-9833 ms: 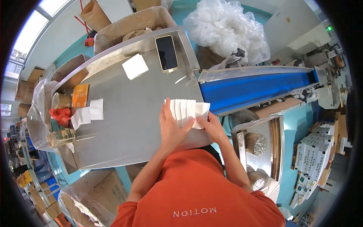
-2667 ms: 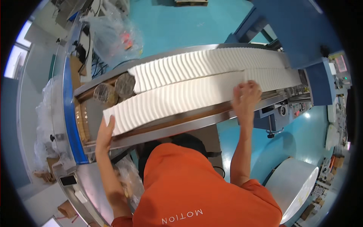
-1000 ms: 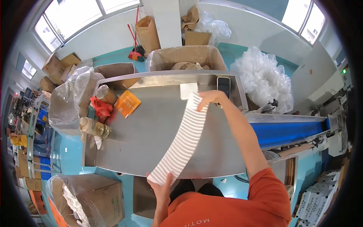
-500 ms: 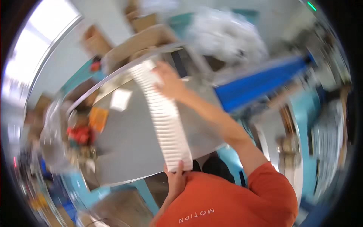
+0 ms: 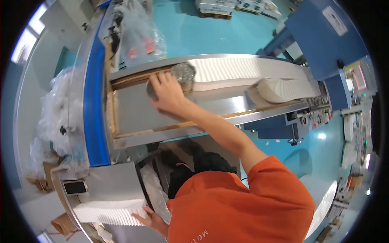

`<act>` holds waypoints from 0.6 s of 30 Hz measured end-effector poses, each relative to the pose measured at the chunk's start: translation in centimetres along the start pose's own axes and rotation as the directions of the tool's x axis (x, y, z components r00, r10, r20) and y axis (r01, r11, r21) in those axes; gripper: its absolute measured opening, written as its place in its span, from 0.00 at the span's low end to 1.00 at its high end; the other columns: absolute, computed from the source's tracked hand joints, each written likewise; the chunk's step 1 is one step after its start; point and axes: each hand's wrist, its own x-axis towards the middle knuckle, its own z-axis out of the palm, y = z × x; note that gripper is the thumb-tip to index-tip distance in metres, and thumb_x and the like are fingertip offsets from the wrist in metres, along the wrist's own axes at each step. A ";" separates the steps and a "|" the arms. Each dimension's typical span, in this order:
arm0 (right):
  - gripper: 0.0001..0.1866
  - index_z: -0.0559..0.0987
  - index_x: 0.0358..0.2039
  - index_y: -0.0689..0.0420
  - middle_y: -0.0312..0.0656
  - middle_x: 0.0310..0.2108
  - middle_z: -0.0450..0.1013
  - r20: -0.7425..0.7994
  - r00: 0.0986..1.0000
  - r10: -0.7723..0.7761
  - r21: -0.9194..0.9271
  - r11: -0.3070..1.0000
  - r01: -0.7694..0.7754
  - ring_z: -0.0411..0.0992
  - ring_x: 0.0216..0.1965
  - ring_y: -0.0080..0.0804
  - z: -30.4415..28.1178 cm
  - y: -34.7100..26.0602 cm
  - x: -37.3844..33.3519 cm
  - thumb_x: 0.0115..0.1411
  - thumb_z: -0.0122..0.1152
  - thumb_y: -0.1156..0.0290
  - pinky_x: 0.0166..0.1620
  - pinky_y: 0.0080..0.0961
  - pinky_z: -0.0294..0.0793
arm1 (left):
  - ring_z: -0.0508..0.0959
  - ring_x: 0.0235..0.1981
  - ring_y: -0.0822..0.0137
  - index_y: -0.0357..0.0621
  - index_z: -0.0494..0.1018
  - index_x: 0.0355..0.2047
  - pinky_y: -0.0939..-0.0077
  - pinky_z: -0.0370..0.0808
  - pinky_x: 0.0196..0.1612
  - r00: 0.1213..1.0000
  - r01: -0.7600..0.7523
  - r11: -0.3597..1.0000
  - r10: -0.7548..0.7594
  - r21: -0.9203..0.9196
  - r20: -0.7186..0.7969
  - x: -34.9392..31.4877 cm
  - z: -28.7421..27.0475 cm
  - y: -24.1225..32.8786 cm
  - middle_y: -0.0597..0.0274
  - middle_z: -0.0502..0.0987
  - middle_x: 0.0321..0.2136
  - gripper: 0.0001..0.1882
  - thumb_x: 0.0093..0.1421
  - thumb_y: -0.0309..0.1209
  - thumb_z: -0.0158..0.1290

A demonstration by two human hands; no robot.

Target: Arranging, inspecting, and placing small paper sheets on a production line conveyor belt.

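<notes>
My right hand (image 5: 168, 94) reaches over the long metal tray (image 5: 133, 103), fingers curled down on a grey rounded block (image 5: 151, 91), mostly hidden under the palm. Just right of it stands a second block (image 5: 183, 75), round and shiny, against the end of a long row of white pleated paper (image 5: 243, 69). At lower left, my left hand (image 5: 152, 220) has its thumb and fingers apart, touching the near end of another white pleated strip (image 5: 109, 212). That strip lies on a grey metal table (image 5: 115, 182).
A blue belt (image 5: 94, 105) runs along the tray's left end. A loose curved pleated bundle (image 5: 283, 90) lies at the tray's right, beside a blue machine (image 5: 328, 36). A phone-like dark device (image 5: 75, 187) rests on the left table. Clear plastic bags (image 5: 58, 109) pile beyond the belt.
The view has swung to the right, bringing the tray into sight. My right hand has left the pleated strip and moved to the grey block; my left hand stays at the strip's end.
</notes>
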 end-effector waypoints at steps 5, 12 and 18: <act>0.39 0.67 0.50 0.64 0.53 0.41 0.66 0.021 0.955 0.296 0.104 0.949 -0.296 0.65 0.46 0.51 -7.3 3.3 -9.2 0.41 0.72 0.58 0.49 0.41 0.66 | 0.78 0.32 0.66 0.40 0.49 0.69 0.75 0.80 0.36 0.893 -0.451 0.892 0.451 0.034 0.005 3.2 -1.3 -5.1 0.48 0.72 0.41 0.35 0.63 0.18 0.49; 0.27 0.70 0.55 0.60 0.54 0.48 0.71 -0.233 0.872 0.431 -0.269 0.833 -0.483 0.65 0.53 0.53 -16.3 17.4 -15.3 0.60 0.61 0.57 0.56 0.44 0.62 | 0.77 0.38 0.66 0.39 0.46 0.69 0.73 0.80 0.41 0.756 -0.634 0.701 0.650 0.327 0.073 2.4 0.2 -2.3 0.46 0.68 0.51 0.36 0.64 0.19 0.47; 0.13 0.78 0.29 0.52 0.33 0.22 0.70 0.024 0.977 0.210 -0.236 0.951 -0.199 0.69 0.38 0.35 -21.8 24.9 -22.4 0.56 0.64 0.55 0.51 0.44 0.54 | 0.77 0.42 0.62 0.39 0.44 0.69 0.73 0.79 0.43 0.855 -0.505 0.810 0.517 0.299 0.044 2.6 0.1 -2.8 0.47 0.58 0.63 0.37 0.64 0.19 0.48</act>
